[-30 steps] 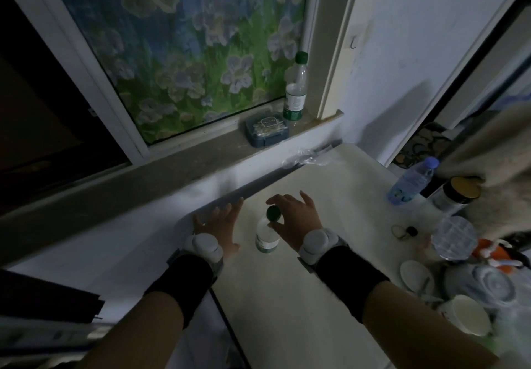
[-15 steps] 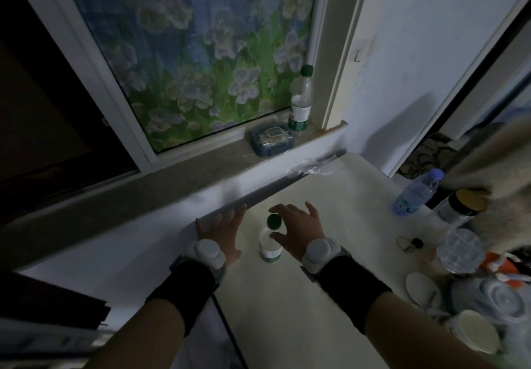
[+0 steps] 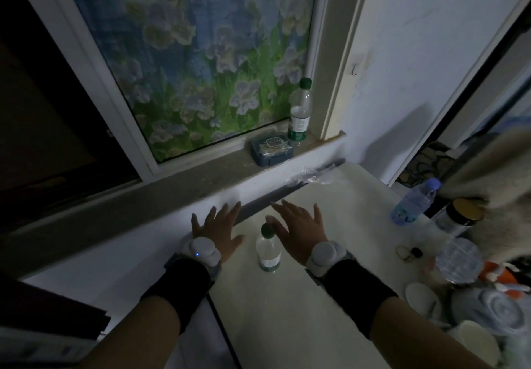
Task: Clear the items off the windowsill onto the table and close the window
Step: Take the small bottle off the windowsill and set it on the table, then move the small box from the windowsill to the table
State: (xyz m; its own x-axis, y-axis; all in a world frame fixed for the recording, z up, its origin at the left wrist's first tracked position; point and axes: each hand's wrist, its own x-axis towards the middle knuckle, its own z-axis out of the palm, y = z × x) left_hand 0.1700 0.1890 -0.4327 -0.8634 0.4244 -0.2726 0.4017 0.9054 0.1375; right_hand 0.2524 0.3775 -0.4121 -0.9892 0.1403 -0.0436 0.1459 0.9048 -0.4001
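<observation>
A small green-capped bottle (image 3: 268, 249) stands upright on the table (image 3: 287, 325), between the two hands. The right hand (image 3: 298, 229) hovers just beside its cap, fingers spread wide and holding nothing; the left hand (image 3: 219, 232) is spread flat and empty too. On the windowsill (image 3: 201, 176) a taller bottle (image 3: 300, 110) and a blue box (image 3: 271, 150) sit (right end, against the flowered window (image 3: 195, 61))

Dim room, soft focus, wide-angle edge distortion
</observation>
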